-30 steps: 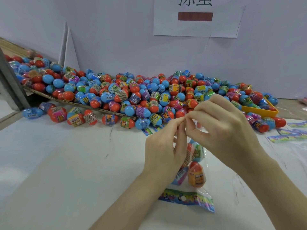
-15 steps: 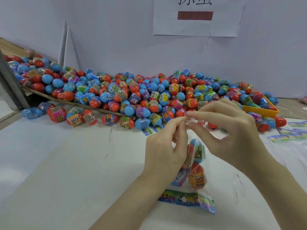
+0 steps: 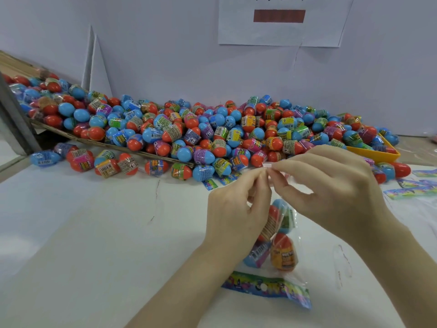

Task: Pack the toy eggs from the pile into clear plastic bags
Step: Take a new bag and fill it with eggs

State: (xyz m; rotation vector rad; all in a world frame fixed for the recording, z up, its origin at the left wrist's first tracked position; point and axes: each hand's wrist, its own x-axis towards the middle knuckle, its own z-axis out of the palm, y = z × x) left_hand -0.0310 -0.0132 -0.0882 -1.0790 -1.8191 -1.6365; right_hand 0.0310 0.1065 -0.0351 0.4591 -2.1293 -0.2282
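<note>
A person's two bare hands work at the mouth of a clear plastic bag (image 3: 282, 235) held upright over a white table (image 3: 94, 233), in a view from a head-worn camera. The left hand (image 3: 236, 209) has its thumb and forefinger pinched together on the bag's top edge, the remaining fingers curled loosely beneath; the right hand (image 3: 331, 185) meets it fingertip to fingertip, pinching a small pale strip (image 3: 267, 165) at the same edge, its other fingers bent and spread above. Inside the bag hang several toy eggs (image 3: 282, 255), among them an orange one with a yellow label, a blue one above it and a blue-and-pink one partly hidden behind the left wrist; how many there are in all cannot be told. The bag's lower end touches the table, where a colourful printed header card (image 3: 267, 286) lies flat at its foot. Behind the hands, a large pile of toy eggs (image 3: 189, 133) in red and blue halves with bright wrappers stretches along the base of a white wall (image 3: 165, 55), part of it resting on a tilted cardboard sheet (image 3: 113, 144) and some spilled onto the table in front. At the pile's right end sits a yellow tray (image 3: 378, 155), and further printed cards (image 3: 411, 189) lie on the table near the right edge. A white paper sign (image 3: 283, 29) bearing a brown bar is fixed to the wall above
</note>
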